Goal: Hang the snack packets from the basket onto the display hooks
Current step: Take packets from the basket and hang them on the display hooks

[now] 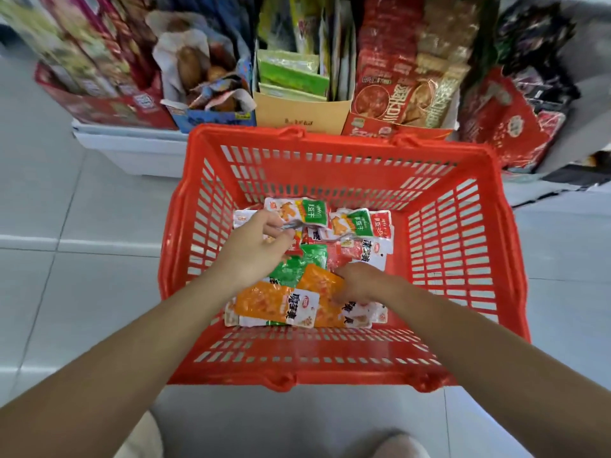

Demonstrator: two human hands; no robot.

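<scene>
Left hand (258,249) pinches green-white packet (310,211) | right hand (360,282) grips orange packet (317,280) | both inside basket (330,140)

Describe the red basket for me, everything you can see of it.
The basket is bright red-orange plastic, rectangular, with a solid rim and slotted walls that taper to a smaller bottom. Its handles look folded down at the rim. It stands upright on the pale tiled floor, just in front of a low shelf of boxed goods. Snack packets in orange, green and red cover its bottom. The left hand and the right hand reach inside among them.
</scene>
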